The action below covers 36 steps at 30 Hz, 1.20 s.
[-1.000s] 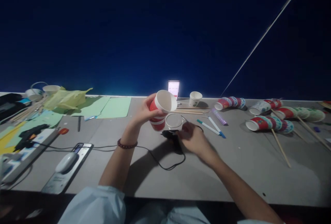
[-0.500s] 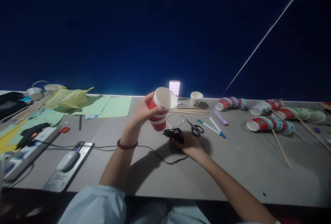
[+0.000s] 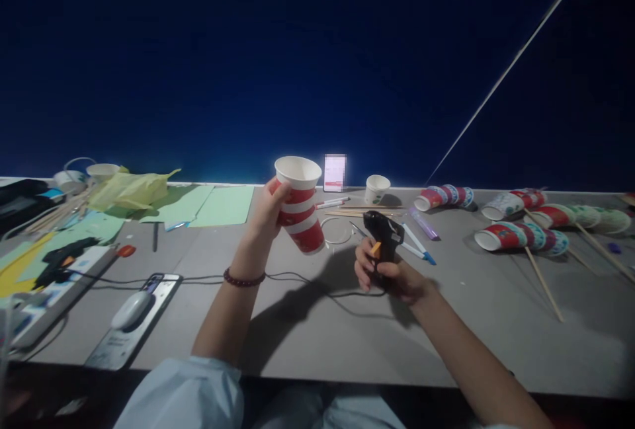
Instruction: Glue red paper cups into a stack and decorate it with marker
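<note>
Red and white striped paper cups [image 3: 301,214], seemingly nested into one another, tilt above the table with the white mouth facing up. My left hand [image 3: 268,213] is wrapped round their left side. To the right, my right hand [image 3: 381,267] grips a black glue gun [image 3: 384,234] with an orange trigger, held up off the table and apart from the cups. Its cord [image 3: 342,295] runs left across the table. Behind the glue gun, the scissors are mostly hidden. A white ring [image 3: 337,231] lies flat between the cups and the gun.
Stacked decorated cups [image 3: 520,237] on sticks lie at right. A small white cup [image 3: 377,190] and a lit phone [image 3: 335,172] stand at the back. Markers [image 3: 419,244] lie behind my right hand. Green paper [image 3: 223,205], a power strip [image 3: 64,297] and a phone with a mouse [image 3: 131,310] occupy the left.
The glue gun in my right hand has moved right and up, away from the cups, and turned upright. My left hand has shifted the cups slightly left and tilted them differently.
</note>
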Motion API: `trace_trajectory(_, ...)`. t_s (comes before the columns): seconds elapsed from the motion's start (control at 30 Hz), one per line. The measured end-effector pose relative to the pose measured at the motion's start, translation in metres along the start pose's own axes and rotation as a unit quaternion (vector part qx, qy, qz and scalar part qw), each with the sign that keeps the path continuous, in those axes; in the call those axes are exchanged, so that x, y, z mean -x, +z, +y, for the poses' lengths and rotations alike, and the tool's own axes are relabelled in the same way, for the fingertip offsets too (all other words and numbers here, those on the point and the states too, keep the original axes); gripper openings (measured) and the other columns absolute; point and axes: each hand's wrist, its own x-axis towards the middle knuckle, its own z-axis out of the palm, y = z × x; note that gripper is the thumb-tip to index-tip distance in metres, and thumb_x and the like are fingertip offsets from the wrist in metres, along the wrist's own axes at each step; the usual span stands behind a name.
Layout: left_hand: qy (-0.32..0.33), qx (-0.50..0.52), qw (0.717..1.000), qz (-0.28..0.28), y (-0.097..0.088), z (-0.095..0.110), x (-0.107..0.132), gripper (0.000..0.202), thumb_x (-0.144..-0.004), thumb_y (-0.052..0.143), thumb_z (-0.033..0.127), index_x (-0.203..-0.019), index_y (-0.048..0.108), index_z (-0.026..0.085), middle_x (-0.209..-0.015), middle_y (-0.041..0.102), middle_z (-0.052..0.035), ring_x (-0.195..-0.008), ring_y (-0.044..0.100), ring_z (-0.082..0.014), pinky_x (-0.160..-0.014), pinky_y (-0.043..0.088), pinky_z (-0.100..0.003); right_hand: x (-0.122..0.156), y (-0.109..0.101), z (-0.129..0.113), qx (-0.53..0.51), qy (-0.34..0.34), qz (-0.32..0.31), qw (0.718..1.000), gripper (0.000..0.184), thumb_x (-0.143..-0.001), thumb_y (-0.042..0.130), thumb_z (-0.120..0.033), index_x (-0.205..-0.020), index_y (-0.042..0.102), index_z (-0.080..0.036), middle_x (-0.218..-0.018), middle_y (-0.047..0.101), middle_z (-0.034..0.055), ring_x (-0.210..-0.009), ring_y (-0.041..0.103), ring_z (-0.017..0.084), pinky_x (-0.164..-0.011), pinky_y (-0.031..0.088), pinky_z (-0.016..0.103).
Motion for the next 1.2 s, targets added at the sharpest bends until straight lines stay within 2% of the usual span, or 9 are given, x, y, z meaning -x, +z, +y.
trace_trajectory(0.13,-0.007,0.020,1.000,-0.020,0.005,0.005,0.006,0.067,-0.072,0.068,0.070,-0.109,0.066,0.015,-0.093,0.074,-0.0114,-0.082,0.071,-0.0240,-0.068,0.058,-0.033,-0.011,0.016,-0.019,0.045,-0.051,0.010,0.998,0.029,-0.077,0.075,-0.035,-0.091,0.051,-0.025,-0.073,0.054,-0.0045,-0.058,0.058,0.012,-0.039,0.046,0.020)
trace_trajectory(0.27,-0.010,0.031,0.999,-0.030,0.011,0.013,0.012,0.066,-0.074,0.066,0.071,-0.108,0.066,0.014,-0.095,0.074,-0.0121,-0.084,0.071,-0.0236,-0.069,0.059,-0.032,-0.014,0.030,-0.039,0.116,-0.095,0.058,0.987,0.034,-0.082,0.071,-0.038,-0.110,0.057,-0.025,-0.074,0.060,-0.0016,-0.058,0.059,0.013,-0.040,0.043,0.021)
trace_trajectory(0.37,-0.002,0.023,0.999,-0.035,0.015,0.019,0.016,0.063,-0.078,0.063,0.069,-0.108,0.066,0.014,-0.097,0.074,-0.0121,-0.081,0.071,-0.0231,-0.068,0.059,-0.032,-0.013,0.040,-0.046,0.170,-0.109,0.077,0.976,0.032,-0.085,0.066,-0.050,-0.096,0.062,-0.020,-0.064,0.057,-0.0017,-0.053,0.056,0.013,-0.045,0.046,0.024)
trace_trajectory(0.43,0.008,0.016,0.999,-0.041,0.017,0.021,0.018,0.063,-0.078,0.061,0.071,-0.108,0.066,0.015,-0.097,0.074,-0.0126,-0.081,0.072,-0.0241,-0.067,0.059,-0.033,-0.012,0.045,-0.046,0.210,-0.112,0.097,0.966,0.033,-0.085,0.066,-0.052,-0.089,0.064,-0.019,-0.063,0.056,-0.0021,-0.052,0.055,0.011,-0.048,0.048,0.026)
trace_trajectory(0.57,0.020,-0.010,0.998,-0.050,0.016,0.019,0.017,0.067,-0.077,0.062,0.072,-0.111,0.065,0.015,-0.097,0.074,-0.0139,-0.082,0.072,-0.0265,-0.064,0.058,-0.034,-0.012,0.046,-0.044,0.269,-0.088,0.122,0.951,0.032,-0.084,0.069,-0.050,-0.090,0.066,-0.018,-0.065,0.058,-0.0010,-0.052,0.054,0.011,-0.047,0.048,0.025)
trace_trajectory(0.77,0.016,-0.011,0.999,-0.045,0.009,0.011,0.013,0.066,-0.067,0.074,0.067,-0.110,0.065,0.016,-0.094,0.074,-0.0123,-0.078,0.072,-0.0241,-0.063,0.057,-0.032,-0.015,0.041,-0.045,0.321,-0.073,0.116,0.937,0.030,-0.085,0.067,-0.048,-0.083,0.064,-0.018,-0.061,0.057,-0.0013,-0.048,0.054,0.011,-0.046,0.049,0.025)
trace_trajectory(0.97,0.020,-0.022,0.998,-0.059,0.007,0.011,0.015,0.068,-0.068,0.075,0.064,-0.116,0.065,0.017,-0.105,0.073,-0.0139,-0.086,0.071,-0.0251,-0.068,0.058,-0.033,-0.016,0.041,-0.048,0.349,-0.045,0.113,0.929,0.030,-0.086,0.065,-0.047,-0.076,0.060,-0.019,-0.059,0.056,-0.0017,-0.048,0.053,0.010,-0.046,0.047,0.024)
trace_trajectory(1.2,0.043,-0.066,0.996,-0.050,0.008,0.015,0.017,0.066,-0.067,0.076,0.064,-0.113,0.068,0.017,-0.102,0.073,-0.0129,-0.085,0.070,-0.0241,-0.067,0.058,-0.032,-0.014,0.040,-0.052,0.355,-0.027,0.103,0.929,0.027,-0.087,0.064,-0.045,-0.079,0.059,-0.019,-0.059,0.055,-0.0027,-0.047,0.053,0.010,-0.045,0.046,0.023)
